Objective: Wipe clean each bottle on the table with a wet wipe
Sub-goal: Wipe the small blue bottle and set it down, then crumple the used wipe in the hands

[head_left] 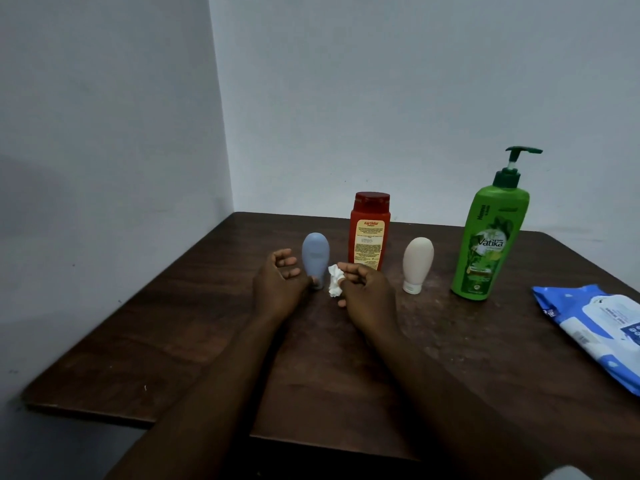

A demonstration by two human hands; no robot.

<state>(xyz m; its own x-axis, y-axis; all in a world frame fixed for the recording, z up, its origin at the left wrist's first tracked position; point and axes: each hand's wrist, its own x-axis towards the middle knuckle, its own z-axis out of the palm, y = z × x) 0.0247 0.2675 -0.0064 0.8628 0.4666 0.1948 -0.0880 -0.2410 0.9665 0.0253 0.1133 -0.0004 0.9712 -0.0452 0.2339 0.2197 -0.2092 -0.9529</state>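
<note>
4 bottles stand upright on the dark wooden table (180, 327), grouped toward its far edge. The blue tube (315, 258) stands on its cap, furthest toward the far left corner of the 4. The red bottle (369, 232) stands behind the hands, nearest the far edge. The cream tube (417, 264) stands on its white cap to the right of it. The green pump bottle (491, 237) is the tallest and stands nearest the right edge. A blue pack of wipes (595, 327) lies flat at the right edge.

The right hand (369, 292) pinches a crumpled white wet wipe (335, 280) in curled fingers, just beside the foot of the blue tube. The left hand (278, 282) hangs loosely curled with its thumb at the tube's cap; whether it grips the cap cannot be settled from this view, and it appears to hold nothing.

Assessment: the 2 tubes look light, soft-walled and top-heavy on narrow caps, so they would likely tip under a sideways wipe; each is best held at the cap or low body. The red bottle looks stiffer. The pump bottle is probably the heaviest and should be taken round its body, not by the pump head. Wet plastic may turn slippery.
</note>
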